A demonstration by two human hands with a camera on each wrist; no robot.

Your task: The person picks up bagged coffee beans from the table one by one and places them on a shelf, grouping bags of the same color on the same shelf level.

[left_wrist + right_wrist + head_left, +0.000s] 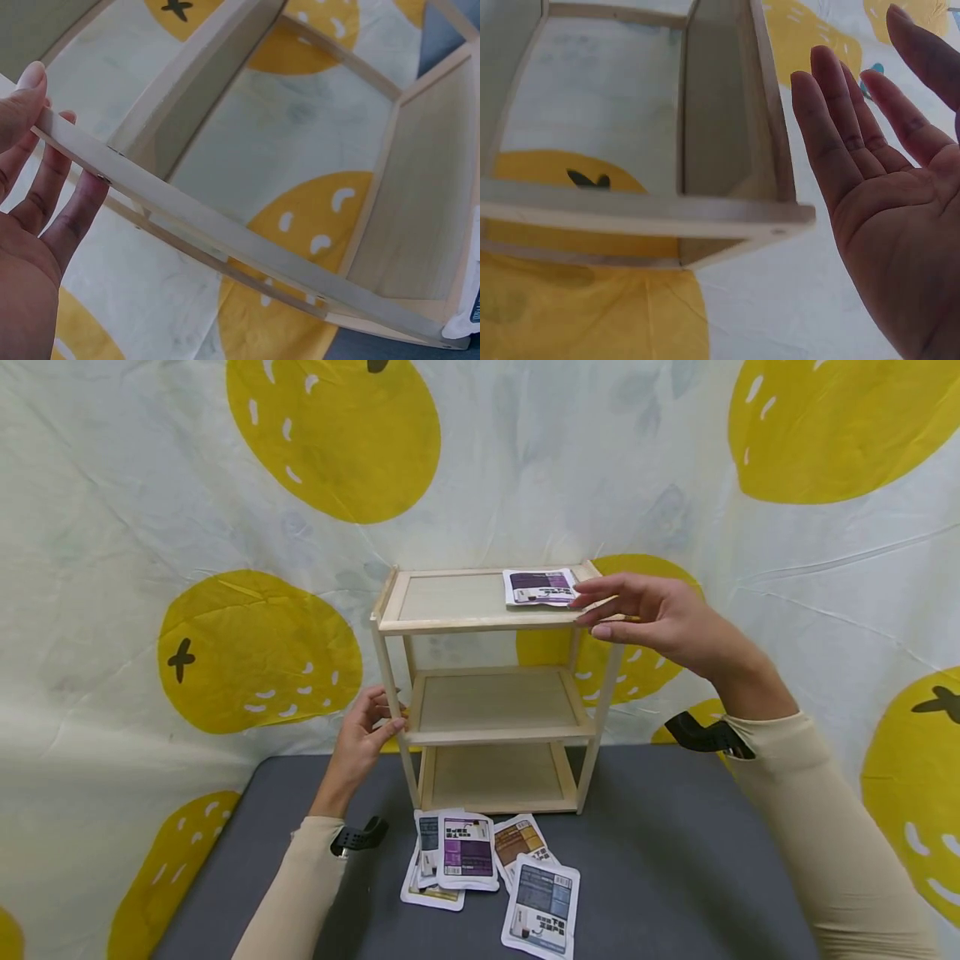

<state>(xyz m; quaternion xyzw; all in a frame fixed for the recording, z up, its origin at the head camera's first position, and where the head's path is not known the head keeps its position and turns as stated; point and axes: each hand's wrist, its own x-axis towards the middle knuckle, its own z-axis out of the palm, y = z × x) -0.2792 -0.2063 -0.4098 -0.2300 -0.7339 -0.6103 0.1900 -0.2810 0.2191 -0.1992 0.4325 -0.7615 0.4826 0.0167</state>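
Observation:
A three-tier wooden shelf rack (480, 628) stands at the back of the table in the head view. My left hand (358, 745) holds its front left post (187, 206), with the thumb on one side and the fingers on the other. On the top tier, toward the right, lies a purple-and-white pouch (538, 587). Beside that pouch, at the rack's top right corner, my right hand (660, 617) hovers with fingers extended. Nothing shows in its palm in the right wrist view.
Several flat pouches lie on the dark grey table (675, 852) before the rack: a purple one (467, 852) overlapping others, a brown one (519, 841), and a grey-blue one (542, 906) nearest me. A white cloth (480, 460) with yellow fruit prints hangs behind.

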